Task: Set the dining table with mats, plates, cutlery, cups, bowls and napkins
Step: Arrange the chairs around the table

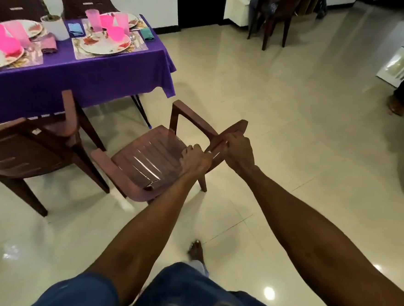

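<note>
Head view: nearest are blue denim knees and a bare foot (196, 249) on the glossy cream tile floor (294, 111), both forearms reaching fwd. Left hand (194, 160) and right hand (238, 150) each clench the top of the backrest of a brown slatted plastic armchair (147, 161); fingers wrapped round the rail, hands just beside each other. Chair sits angled, near the corner of the purple-clothed counter (94, 73), not yet tucked in; a second brown chair (29, 145) is already at the counter, left. Counter carries floral plates (103, 45) on mats, pink plastic cups (93, 19), folded napkins (76, 29); settings look mostly done. Step, I'd judge: seat the chair. Best to lift slightly, square it to the counter edge, ease in w/o snagging the hanging cloth or knocking the neighbour chair.
</note>
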Demonstrator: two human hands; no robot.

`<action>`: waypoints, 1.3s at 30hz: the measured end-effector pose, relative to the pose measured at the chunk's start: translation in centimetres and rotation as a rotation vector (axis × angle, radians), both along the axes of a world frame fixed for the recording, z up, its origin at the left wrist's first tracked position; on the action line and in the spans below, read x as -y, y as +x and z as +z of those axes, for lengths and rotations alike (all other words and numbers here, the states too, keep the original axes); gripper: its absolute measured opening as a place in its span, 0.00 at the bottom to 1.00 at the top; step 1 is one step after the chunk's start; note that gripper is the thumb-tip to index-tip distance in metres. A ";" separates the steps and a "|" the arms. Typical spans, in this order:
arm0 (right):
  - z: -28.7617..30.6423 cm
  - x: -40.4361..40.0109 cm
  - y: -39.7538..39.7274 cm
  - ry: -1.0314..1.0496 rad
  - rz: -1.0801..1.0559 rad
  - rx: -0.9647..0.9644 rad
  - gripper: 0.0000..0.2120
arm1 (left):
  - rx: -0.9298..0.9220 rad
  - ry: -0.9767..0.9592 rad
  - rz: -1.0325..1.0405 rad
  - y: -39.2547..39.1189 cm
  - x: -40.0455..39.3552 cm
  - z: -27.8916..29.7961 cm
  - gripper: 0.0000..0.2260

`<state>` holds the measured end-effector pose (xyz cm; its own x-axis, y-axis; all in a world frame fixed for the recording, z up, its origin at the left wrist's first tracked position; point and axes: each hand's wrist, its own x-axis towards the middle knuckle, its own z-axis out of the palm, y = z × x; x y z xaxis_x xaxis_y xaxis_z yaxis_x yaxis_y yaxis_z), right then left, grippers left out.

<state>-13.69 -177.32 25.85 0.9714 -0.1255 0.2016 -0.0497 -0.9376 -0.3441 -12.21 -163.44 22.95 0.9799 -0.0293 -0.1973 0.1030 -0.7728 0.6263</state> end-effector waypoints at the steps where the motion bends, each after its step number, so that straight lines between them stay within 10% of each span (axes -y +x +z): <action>1: 0.0 0.4 1.3 0.004 0.020 -0.026 0.14 | -0.023 0.001 0.002 0.6 0.5 0.1 0.23; 5: -0.1 1.6 5.9 -0.042 0.169 -0.115 0.10 | -0.110 -0.032 0.071 2.9 1.4 -0.6 0.34; 14: -3.3 2.4 11.0 -0.356 0.417 -0.586 0.17 | -0.193 0.053 0.154 2.8 1.1 -1.2 0.21; 28: -2.0 5.4 7.7 -0.507 0.736 -0.601 0.20 | 0.221 0.704 0.132 -8.2 6.1 -3.4 0.33; 39: -2.6 5.9 4.3 -0.495 0.829 -0.444 0.18 | 0.255 0.765 0.030 -8.3 2.8 -2.6 0.07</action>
